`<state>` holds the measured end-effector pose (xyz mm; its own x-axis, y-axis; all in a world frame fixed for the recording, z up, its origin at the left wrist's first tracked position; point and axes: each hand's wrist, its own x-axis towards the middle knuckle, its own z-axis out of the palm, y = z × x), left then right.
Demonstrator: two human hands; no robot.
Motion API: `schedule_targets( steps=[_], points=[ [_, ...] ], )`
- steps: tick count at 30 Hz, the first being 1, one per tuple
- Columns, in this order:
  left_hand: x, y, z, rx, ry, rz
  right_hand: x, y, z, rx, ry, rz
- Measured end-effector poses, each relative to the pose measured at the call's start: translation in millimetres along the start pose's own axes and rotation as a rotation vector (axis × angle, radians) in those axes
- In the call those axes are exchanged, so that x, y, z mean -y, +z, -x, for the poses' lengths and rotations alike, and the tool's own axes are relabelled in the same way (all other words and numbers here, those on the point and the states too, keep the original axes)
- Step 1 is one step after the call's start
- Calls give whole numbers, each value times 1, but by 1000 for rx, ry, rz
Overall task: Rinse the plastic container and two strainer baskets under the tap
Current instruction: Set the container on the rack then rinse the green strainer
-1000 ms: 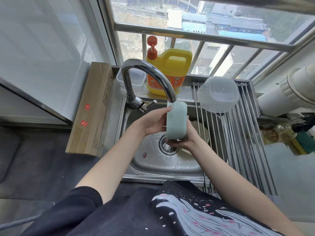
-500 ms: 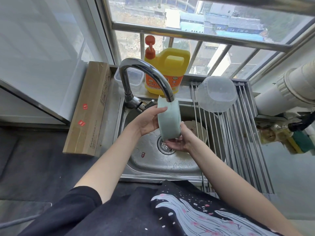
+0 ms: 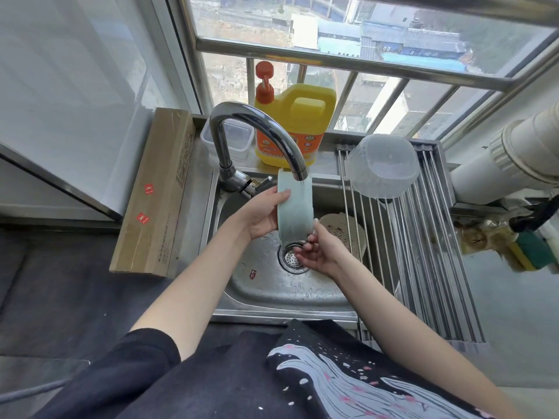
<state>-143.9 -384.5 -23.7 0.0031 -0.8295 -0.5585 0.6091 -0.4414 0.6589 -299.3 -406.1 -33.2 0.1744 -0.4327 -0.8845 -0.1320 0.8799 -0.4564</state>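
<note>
While the pale green basket hangs on edge right under the tap spout, over the sink drain, rinsing of a strainer basket looks to be the step in hand. Gripped by the left hand, thumb curled over the near rim, fingers behind. Right hand just below, fingers loosely curled, fingertips at the basket's lower edge, holding nothing that can be made out. Water flow too faint to confirm.

Next, by judgement: turn the basket so the stream reaches the inside and the rest of the rim, right hand steadying or rubbing, then set it to drain on the rack.

Counted: one green basket in hand; one clear container upturned on the rack, seemingly done; one beige piece lying in the sink under the rack bars, possibly the second basket, cannot tell for sure. Also one yellow soap jug, one small clear tub, one cardboard box along the worktop edge.
</note>
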Motion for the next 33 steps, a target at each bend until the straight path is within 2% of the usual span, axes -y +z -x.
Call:
schedule_targets(
  steps=[2, 5, 6, 8, 12, 17, 22, 26, 29, 31, 33],
  points=[
    [-3, 2, -3, -41, -9, 71, 0, -4, 0, -46, -80, 95],
    [-11, 9, -8, -115, -12, 114, -1, -11, -7, -225, -509, 456],
    [-14, 11, -10, -147, -20, 108, -1, -14, -9, -233, -628, 515],
    [-19, 12, -14, -180, -59, 100, 1, -14, -5, -133, -707, 518],
    [-23, 17, -19, -171, -119, 96, 5, -4, -1, 146, -733, 495],
    [-23, 18, -16, -189, -101, 132, -2, 0, -3, 154, -703, 450],
    [-4, 19, 6, 7, -152, -424, 6, 10, 1, 60, -539, 274],
    [8, 7, 16, 109, -177, -471, 18, 12, 7, -12, -418, 356],
    [8, 4, 21, 194, -155, -486, 28, 11, 8, 5, -224, 269],
    [8, 6, 21, 156, -57, -509, 32, 7, 8, 24, -139, 258],
    [5, 7, 15, 2, 81, -513, 31, -1, 8, 42, -143, 309]
  ],
)
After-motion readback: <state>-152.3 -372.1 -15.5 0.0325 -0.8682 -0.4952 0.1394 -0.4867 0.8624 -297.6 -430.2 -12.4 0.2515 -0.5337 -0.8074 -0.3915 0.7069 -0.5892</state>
